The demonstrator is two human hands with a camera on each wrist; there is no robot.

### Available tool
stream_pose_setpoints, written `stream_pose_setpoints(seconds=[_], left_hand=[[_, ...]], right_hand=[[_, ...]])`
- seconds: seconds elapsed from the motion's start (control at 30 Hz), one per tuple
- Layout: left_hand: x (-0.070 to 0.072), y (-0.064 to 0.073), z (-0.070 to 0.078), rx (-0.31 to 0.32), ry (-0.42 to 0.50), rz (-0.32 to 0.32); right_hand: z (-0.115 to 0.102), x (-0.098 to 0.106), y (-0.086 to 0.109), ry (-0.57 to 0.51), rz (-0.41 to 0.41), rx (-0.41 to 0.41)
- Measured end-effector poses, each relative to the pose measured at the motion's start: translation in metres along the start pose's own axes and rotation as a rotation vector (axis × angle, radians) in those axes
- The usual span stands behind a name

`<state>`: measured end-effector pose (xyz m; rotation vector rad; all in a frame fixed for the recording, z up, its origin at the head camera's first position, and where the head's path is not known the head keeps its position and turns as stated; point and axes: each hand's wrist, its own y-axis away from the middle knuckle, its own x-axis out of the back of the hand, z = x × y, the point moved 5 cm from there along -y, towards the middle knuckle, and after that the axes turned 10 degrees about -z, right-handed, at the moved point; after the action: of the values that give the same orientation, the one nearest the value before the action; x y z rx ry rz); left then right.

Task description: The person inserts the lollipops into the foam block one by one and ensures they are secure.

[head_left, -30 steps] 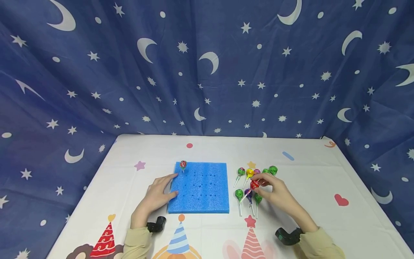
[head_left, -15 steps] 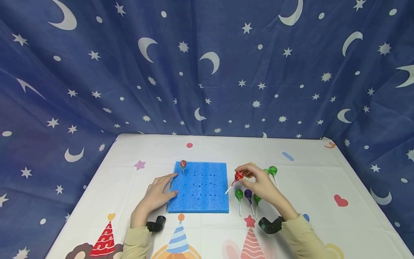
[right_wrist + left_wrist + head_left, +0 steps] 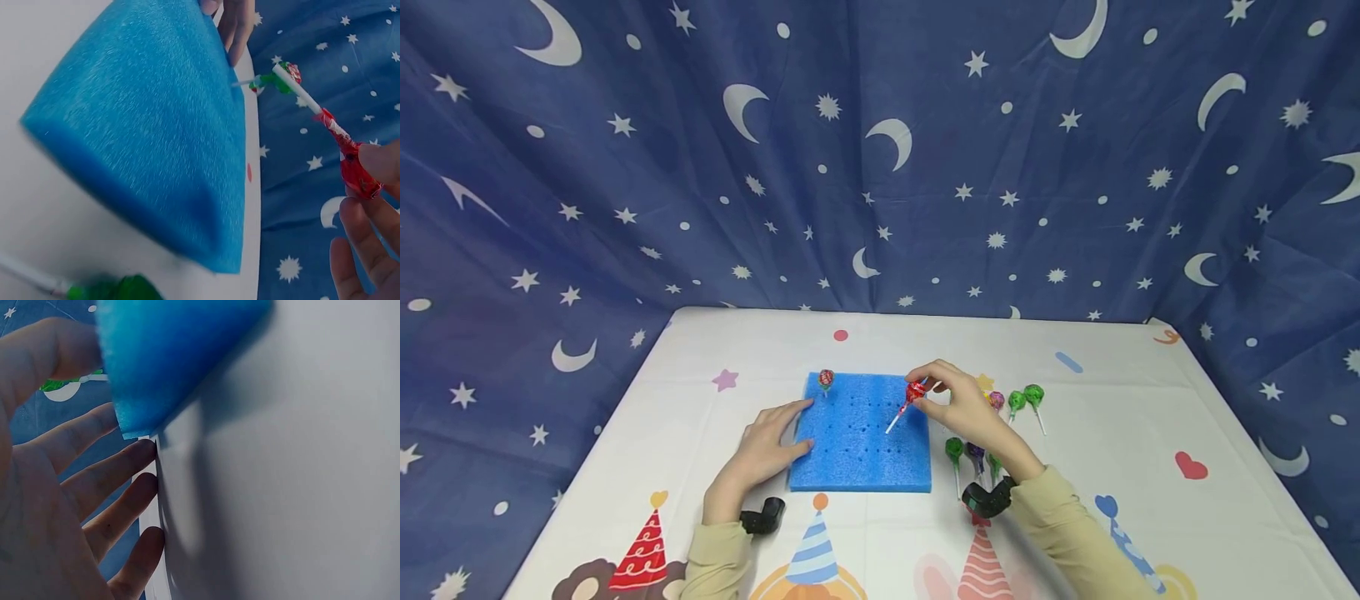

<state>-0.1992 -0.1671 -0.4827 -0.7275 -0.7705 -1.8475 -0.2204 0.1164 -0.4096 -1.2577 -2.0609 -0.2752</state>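
Observation:
My right hand [image 3: 958, 404] pinches a red-wrapped lollipop [image 3: 914, 391] by its candy end, above the right part of a blue foam block [image 3: 857, 475]. Its white stick slants down to the left; in the right wrist view the thumb and fingers close on the red wrapper [image 3: 357, 169]. My left hand [image 3: 767, 446] rests along the block's left edge, fingers spread and fairly straight, thumb and fingertips touching the foam. Rows of small holes mark the block's top. One red-and-green lollipop [image 3: 826, 379] stands upright in its far left corner.
Right of the block, several lollipops lie on the white patterned cloth: green ones [image 3: 1033, 393], a purple one [image 3: 975, 454] partly behind the right wrist camera and forearm, and a pink one [image 3: 996, 400]. A dark blue curtain [image 3: 880, 167] with moons and stars hangs behind the table.
My right hand has lifted the red lollipop from the group at the right and carried it left until it is over the foam block. My left hand has stayed at the block's edge.

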Motion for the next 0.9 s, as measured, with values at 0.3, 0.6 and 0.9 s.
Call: stream_pose_setpoints(seconds=[0.3,0.6,0.9], left_hand=[[0.000,-0.001,-0.001,-0.002,-0.009,0.006],[0.002,-0.001,0.001,-0.006,-0.005,0.008],[0.001,0.000,0.000,0.001,-0.005,0.005]], right_hand=[[-0.005,-0.013,-0.018,-0.050,-0.046,0.004],[-0.008,-0.022,-0.034,-0.038,-0.044,-0.006],[-0.006,-0.033,-0.048,-0.046,-0.036,-0.011]])
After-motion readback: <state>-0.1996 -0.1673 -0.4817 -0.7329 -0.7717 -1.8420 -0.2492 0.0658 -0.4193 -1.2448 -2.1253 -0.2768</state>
